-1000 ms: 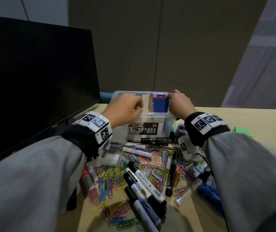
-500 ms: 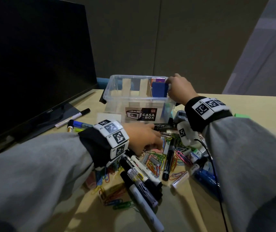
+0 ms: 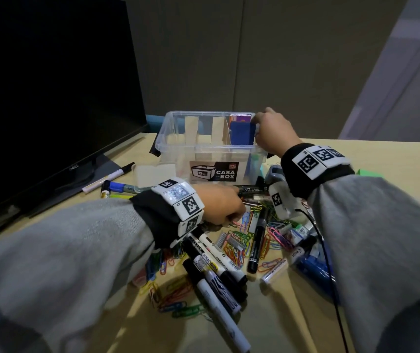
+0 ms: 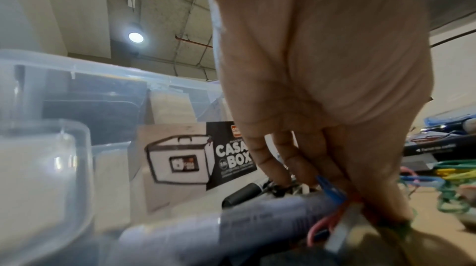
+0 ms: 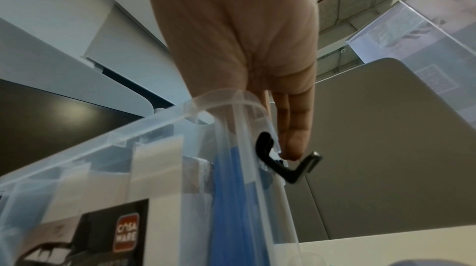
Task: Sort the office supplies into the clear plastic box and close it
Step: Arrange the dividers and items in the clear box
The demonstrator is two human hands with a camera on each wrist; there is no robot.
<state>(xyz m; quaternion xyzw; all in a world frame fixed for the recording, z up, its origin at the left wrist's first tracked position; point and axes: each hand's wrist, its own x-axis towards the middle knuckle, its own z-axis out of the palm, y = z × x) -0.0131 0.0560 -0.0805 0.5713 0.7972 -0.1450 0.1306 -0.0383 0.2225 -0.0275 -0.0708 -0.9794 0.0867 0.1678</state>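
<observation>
The clear plastic box stands open on the table, with cardboard dividers and a blue pad inside. My right hand grips its right rim: the thumb is inside the wall and the fingers run down outside by the black latch. My left hand reaches down into the coloured paper clips in front of the box. Its fingertips and thumb pinch a few clips. Several markers lie in the pile.
A black monitor fills the left side, with a white marker and a blue marker by its stand. A small clear container sits left of the box. A green pad lies far right.
My left hand let go of the box's left rim, dropped to the clip pile and closed its fingers on clips. The right hand has stayed on the right rim.
</observation>
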